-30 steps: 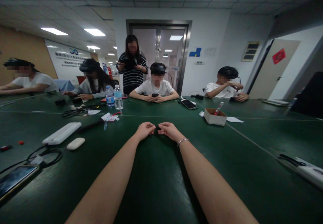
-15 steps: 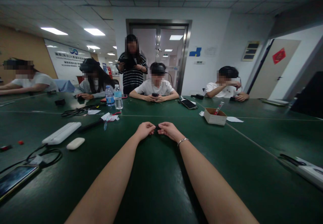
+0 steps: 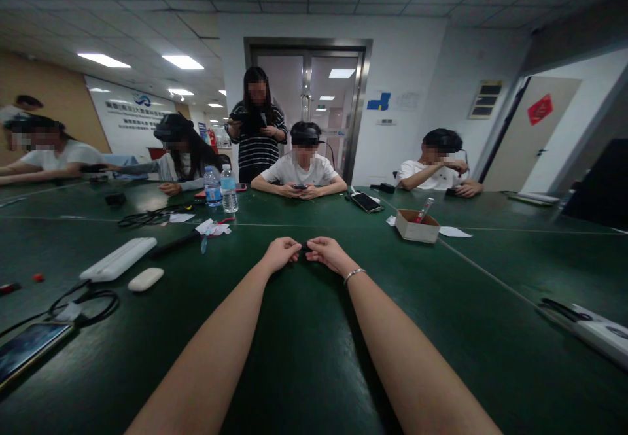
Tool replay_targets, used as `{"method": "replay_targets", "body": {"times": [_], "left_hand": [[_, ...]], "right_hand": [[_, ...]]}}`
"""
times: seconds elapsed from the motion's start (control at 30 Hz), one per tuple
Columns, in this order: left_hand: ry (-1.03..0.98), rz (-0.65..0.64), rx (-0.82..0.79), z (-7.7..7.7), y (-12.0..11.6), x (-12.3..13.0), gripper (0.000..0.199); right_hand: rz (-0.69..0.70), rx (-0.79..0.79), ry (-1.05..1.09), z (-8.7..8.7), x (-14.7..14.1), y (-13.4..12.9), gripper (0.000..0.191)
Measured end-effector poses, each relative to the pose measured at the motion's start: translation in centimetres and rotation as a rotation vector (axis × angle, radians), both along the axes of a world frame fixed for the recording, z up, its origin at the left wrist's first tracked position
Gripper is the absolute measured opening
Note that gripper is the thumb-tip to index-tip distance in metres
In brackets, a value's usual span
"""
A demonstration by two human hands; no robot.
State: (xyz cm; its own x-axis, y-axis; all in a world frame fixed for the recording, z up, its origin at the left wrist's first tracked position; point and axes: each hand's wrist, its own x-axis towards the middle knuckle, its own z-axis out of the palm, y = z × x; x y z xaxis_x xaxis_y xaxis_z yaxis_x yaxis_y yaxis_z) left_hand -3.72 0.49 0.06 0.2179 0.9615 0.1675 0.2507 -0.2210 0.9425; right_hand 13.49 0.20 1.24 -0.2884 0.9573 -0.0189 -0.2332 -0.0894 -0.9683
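Note:
Both my arms reach forward over the dark green table (image 3: 304, 330). A small black object (image 3: 305, 247) sits between my fingertips, too small and too covered to name. My left hand (image 3: 281, 253) pinches its left side between thumb and fingers. From the other side my right hand (image 3: 328, 254), with a silver bracelet (image 3: 354, 276) at the wrist, pinches it too. The hands are close together, near the table or resting on it; which of these I cannot tell.
On the left are a white power strip (image 3: 118, 260), a white rounded case (image 3: 146, 279) and a phone (image 3: 34, 350) with a black cable. Two water bottles (image 3: 229, 190) stand beyond. Ahead right is a small open box (image 3: 417, 227). Several people sit across the table; one person stands.
My hands keep their pinch on the small black object with hardly any motion. At the far left, a seated person has stretched an arm sideways, and another person has appeared behind.

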Motion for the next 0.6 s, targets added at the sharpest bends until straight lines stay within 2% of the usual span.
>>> {"method": "replay_targets", "body": {"times": [0.6], "left_hand": [[0.063,0.032,0.003,0.15,0.06,0.26,0.025]], "right_hand": [[0.005,0.022,0.022,0.01,-0.07,-0.16,0.013]]}}
